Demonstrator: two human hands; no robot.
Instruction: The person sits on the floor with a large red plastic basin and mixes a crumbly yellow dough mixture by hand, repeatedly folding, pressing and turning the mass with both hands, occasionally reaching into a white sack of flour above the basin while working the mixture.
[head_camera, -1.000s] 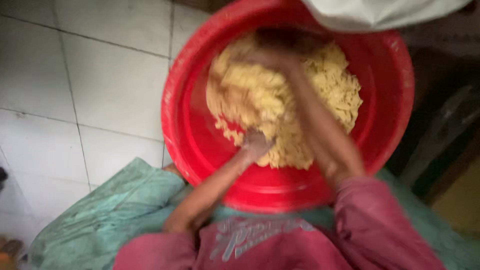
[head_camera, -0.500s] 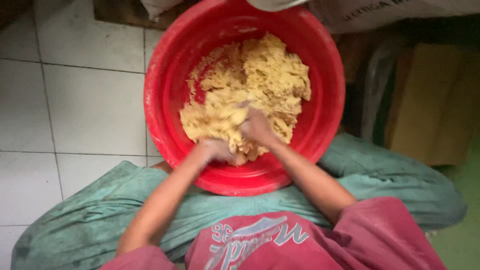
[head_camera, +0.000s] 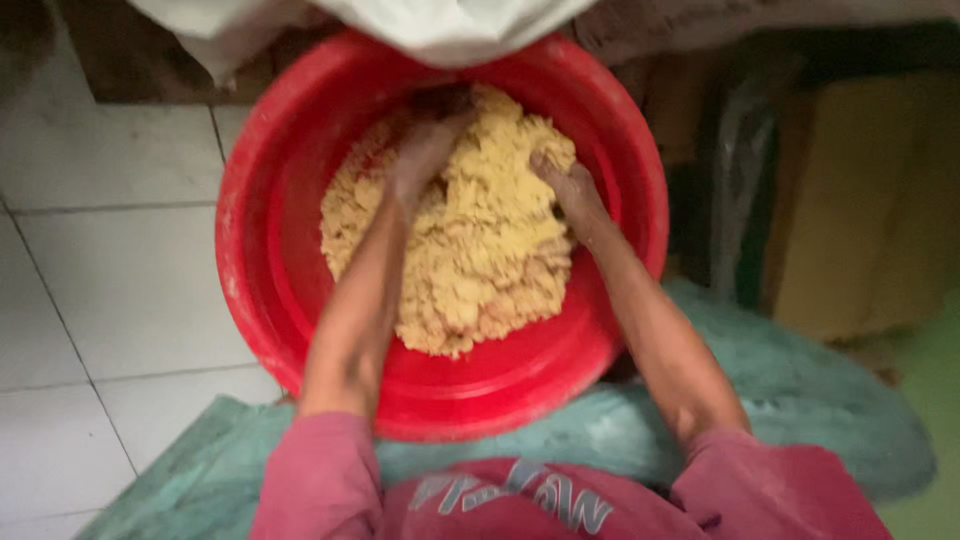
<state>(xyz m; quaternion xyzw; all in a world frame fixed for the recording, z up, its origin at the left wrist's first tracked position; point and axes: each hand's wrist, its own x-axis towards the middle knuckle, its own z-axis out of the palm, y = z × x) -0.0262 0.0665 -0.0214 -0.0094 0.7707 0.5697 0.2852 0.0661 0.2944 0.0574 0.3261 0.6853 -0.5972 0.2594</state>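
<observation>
A large red plastic basin (head_camera: 260, 250) stands on the tiled floor in front of me and holds a crumbly yellow dough (head_camera: 480, 260). My left hand (head_camera: 425, 150) is stretched to the far side of the dough, fingers pressed into it and coated with it. At the right edge of the mass, my right hand (head_camera: 565, 185) digs in with its fingers partly buried. Both forearms reach over the near rim of the basin.
White floor tiles (head_camera: 110, 280) lie to the left. A green cloth (head_camera: 800, 390) covers my lap under the basin. A white sack (head_camera: 420, 30) hangs over the far rim. A brown cardboard box (head_camera: 860, 210) and dark clutter stand at the right.
Both hands have moved from the near edge of the dough to its far side and spread apart. The view has shifted, so the basin sits closer and more central.
</observation>
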